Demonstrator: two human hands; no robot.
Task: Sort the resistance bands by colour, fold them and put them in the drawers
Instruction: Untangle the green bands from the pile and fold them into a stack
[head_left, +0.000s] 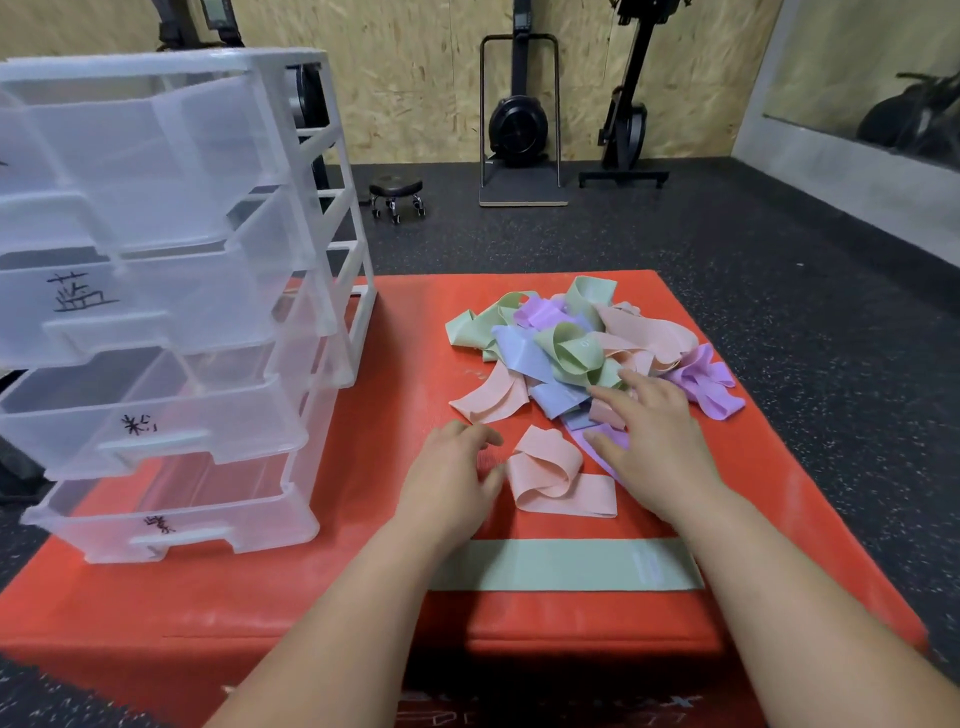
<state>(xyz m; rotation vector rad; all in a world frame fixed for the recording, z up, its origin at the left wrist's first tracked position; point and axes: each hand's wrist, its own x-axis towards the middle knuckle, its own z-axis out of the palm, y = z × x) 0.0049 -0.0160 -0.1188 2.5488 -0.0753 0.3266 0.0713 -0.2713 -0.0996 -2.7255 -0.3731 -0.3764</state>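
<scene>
A tangled pile of green, pink, blue and purple resistance bands lies on the red padded box. One green band lies flat and straight near the front, under my forearms. A loose pink band sits crumpled between my hands. My left hand rests on the box just left of it, fingers apart, holding nothing. My right hand lies palm down with fingers spread on the pile's near edge, over purple and blue bands. The clear plastic drawer unit stands at the left, drawers pulled out and seemingly without contents.
Several drawer fronts carry handwritten black labels. Dark rubber floor surrounds the box. A small wheeled stool and black exercise machines stand by the far wooden wall. The box's front edge drops off below my forearms.
</scene>
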